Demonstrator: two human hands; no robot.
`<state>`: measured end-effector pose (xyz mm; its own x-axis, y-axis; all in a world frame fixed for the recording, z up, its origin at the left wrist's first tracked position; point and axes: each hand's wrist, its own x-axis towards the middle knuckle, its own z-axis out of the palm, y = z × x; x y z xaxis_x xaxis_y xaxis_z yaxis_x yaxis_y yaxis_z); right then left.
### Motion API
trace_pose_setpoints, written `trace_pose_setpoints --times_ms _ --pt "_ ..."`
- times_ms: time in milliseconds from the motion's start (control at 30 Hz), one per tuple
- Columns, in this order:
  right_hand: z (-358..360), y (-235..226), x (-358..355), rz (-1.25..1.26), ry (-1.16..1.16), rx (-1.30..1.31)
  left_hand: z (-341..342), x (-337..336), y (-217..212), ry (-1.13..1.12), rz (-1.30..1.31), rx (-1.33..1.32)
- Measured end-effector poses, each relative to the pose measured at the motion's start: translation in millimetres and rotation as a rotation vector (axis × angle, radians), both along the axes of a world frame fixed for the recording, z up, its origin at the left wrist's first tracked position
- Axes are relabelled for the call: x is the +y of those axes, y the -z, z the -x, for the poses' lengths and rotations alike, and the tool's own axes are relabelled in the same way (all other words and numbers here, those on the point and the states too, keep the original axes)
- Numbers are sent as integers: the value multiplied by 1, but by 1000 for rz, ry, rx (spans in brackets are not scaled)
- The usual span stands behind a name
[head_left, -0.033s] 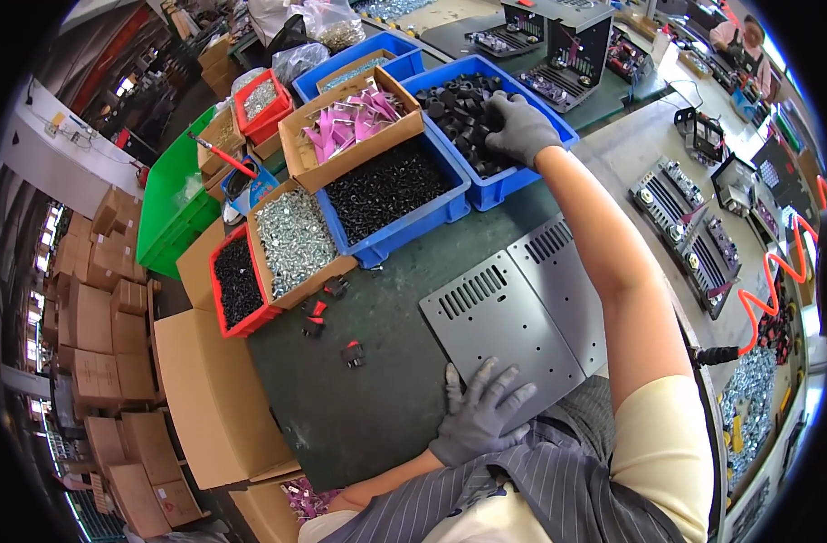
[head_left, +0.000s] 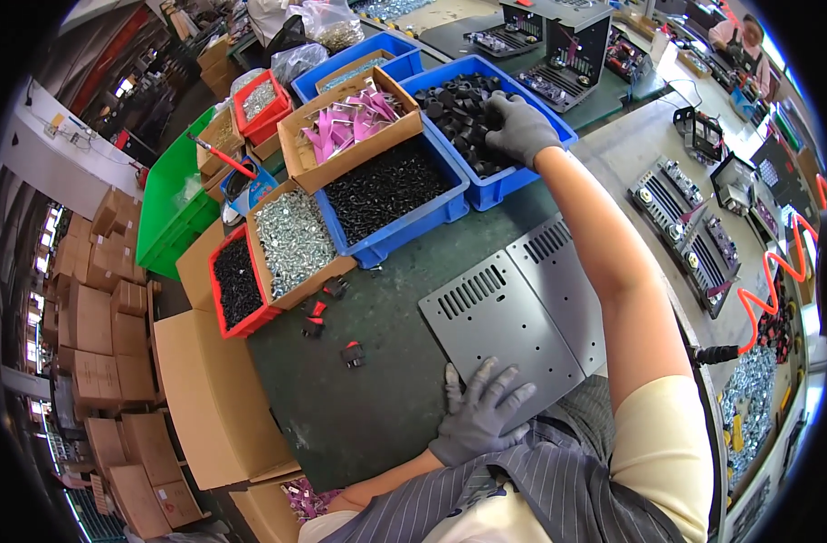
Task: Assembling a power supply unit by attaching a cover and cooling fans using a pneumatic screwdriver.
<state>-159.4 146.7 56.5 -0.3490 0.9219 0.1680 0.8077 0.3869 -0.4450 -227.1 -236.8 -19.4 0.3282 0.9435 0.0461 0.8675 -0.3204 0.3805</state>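
Note:
My right hand (head_left: 520, 127), in a grey glove, reaches far forward into a blue bin (head_left: 502, 188) full of chunky black parts (head_left: 454, 104). Its fingers curl down among those parts; whether they hold one is hidden. My left hand (head_left: 481, 418), also gloved, lies flat with spread fingers on the near corner of a grey metal panel (head_left: 504, 317). The panel has vent slots and small holes and rests on the dark green mat (head_left: 377, 398) in front of me.
Left of the bin stand another blue bin of small black pieces (head_left: 386, 190), a carton of pink parts (head_left: 350, 122), a carton of silver screws (head_left: 294, 240) and a red bin (head_left: 235, 288). Loose black-and-red switches (head_left: 327, 312) lie on the mat. Circuit assemblies (head_left: 694, 237) and an orange coiled hose (head_left: 775, 282) are at right.

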Motion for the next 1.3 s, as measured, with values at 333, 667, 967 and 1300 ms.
trace_pose_setpoints --times_ms 333,667,967,1300 --pt "-13 15 21 -7 27 500 1 4 -7 22 78 33" --pt "-37 -1 -31 327 -94 1251 -3 -2 -12 7 87 -2" --pt "-69 41 -161 31 -709 382 15 14 -15 -51 25 -104" --pt "-99 43 -182 -192 -602 32 33 128 -14 -99 -216 -42"
